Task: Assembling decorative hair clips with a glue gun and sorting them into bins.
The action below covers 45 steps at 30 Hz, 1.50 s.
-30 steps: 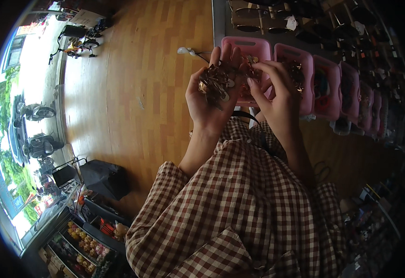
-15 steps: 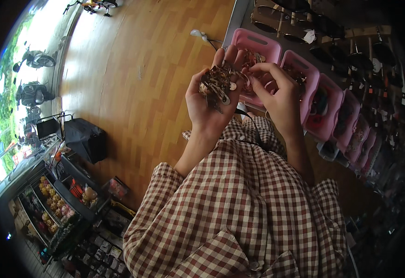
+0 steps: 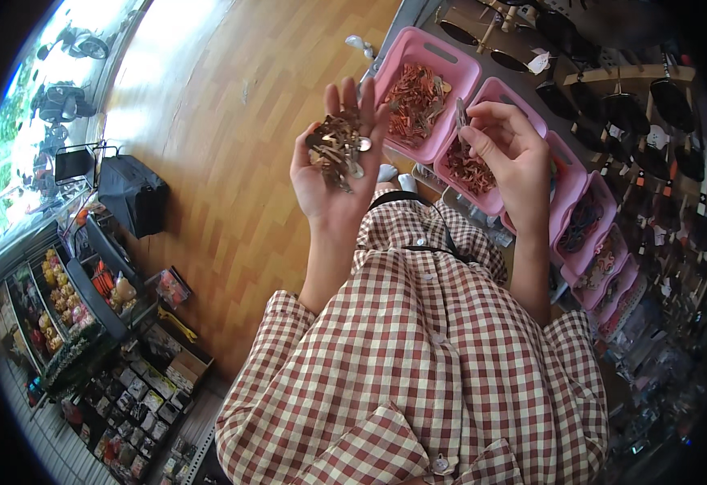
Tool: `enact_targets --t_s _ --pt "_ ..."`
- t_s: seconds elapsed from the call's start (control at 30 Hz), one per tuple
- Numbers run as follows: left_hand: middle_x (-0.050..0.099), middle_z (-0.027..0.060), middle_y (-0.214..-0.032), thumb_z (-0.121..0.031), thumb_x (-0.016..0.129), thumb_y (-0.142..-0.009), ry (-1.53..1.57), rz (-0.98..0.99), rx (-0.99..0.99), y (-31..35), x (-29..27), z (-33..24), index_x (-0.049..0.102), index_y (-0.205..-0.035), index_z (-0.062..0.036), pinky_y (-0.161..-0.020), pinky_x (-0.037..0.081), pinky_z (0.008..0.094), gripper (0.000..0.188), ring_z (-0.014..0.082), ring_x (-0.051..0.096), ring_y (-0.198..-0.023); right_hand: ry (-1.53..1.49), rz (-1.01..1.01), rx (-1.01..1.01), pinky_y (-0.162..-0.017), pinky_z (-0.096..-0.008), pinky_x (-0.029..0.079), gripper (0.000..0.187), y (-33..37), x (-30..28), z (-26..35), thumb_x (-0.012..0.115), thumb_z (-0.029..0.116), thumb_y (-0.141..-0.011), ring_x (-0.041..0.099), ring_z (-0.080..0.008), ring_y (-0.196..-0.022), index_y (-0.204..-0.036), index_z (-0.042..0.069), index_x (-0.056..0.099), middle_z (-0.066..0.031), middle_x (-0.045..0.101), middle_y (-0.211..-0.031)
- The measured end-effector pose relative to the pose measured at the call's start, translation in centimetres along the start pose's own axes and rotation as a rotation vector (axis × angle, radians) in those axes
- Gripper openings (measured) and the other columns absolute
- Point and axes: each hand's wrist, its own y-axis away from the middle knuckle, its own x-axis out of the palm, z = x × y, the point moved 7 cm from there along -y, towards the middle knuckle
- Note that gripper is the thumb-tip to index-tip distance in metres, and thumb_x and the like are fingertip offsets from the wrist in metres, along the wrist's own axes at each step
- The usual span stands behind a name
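Note:
My left hand (image 3: 325, 198) is palm up with its fingers stretched out, bearing a heap of small brown and gold hair clips (image 3: 335, 153). A round, shiny end shows at the heap's right side. To its right, my right hand (image 3: 519, 158) pinches one slim, pale hair clip (image 3: 461, 115) upright between thumb and fingertips. That hand is over a pink basket (image 3: 495, 87) with reddish-brown clips (image 3: 468, 171) inside. Left of it stands another pink basket (image 3: 460, 63), filled with similar reddish-brown clips (image 3: 418, 101). Exact shapes within the heap are too small to tell.
More pink baskets (image 3: 597, 218) run down to the right. Sunglasses (image 3: 576, 93) hang on a rack beyond them. At left are a black covered box (image 3: 131, 194) and shelves of small goods (image 3: 62, 299). The wooden floor (image 3: 240, 153) lies ahead.
My hands have come apart: the left moved left with its heap of clips, the right moved right, lifting one clip. The two nearest baskets show more fully.

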Motion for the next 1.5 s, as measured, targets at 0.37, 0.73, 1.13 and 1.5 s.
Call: enact_targets --t_s 0.37,0.73,1.13,1.5 --pt "0.044 0.0176 -0.132 -0.015 0.033 -0.086 -0.021 -0.035 0.111 2.5 -1.2 2.0 0.044 -0.124 0.0033 -0.111 0.017 0.0514 0.044 0.0325 0.028 -0.132 0.517 0.024 -0.421 -0.056 -0.0267 0.048 0.022 -0.2 1.6 2.5 0.069 0.013 -0.077 0.06 -0.0155 -0.068 -0.096 0.004 0.062 -0.0084 0.062 -0.092" --pt "0.036 0.014 -0.138 -0.023 0.027 -0.089 -0.33 -0.029 -0.101 3.4 -2.5 7.0 0.032 -0.135 0.0032 -0.108 0.03 0.0395 0.053 0.0276 0.037 -0.125 0.404 0.235 -0.515 -0.064 -0.0266 0.048 0.038 2.8 2.8 2.9 0.077 0.01 -0.066 0.057 -0.014 -0.077 -0.1 0.004 0.06 -0.0055 0.056 -0.092" --pt "0.036 0.0188 -0.138 -0.019 0.025 -0.09 -0.282 -0.079 -0.166 3.3 -2.8 9.3 0.029 -0.135 0.0063 -0.107 0.027 0.0406 0.052 0.0285 0.036 -0.126 0.445 0.231 -0.459 -0.065 -0.0321 0.05 0.028 3.6 0.5 2.7 0.07 0.006 -0.072 0.06 -0.0245 -0.083 -0.097 0.002 0.059 -0.0094 0.056 -0.094" --pt "0.043 0.0174 -0.132 -0.02 0.028 -0.092 -0.309 -0.096 -0.324 3.7 -4.3 11.2 0.033 -0.135 -0.0012 -0.105 0.032 0.043 0.048 0.0275 0.043 -0.121 0.496 0.031 -0.446 -0.053 -0.0229 0.045 0.02 4.1 -2.0 2.3 0.065 0.0 -0.075 0.057 -0.0108 -0.066 -0.095 0.003 0.061 -0.0058 0.059 -0.086"
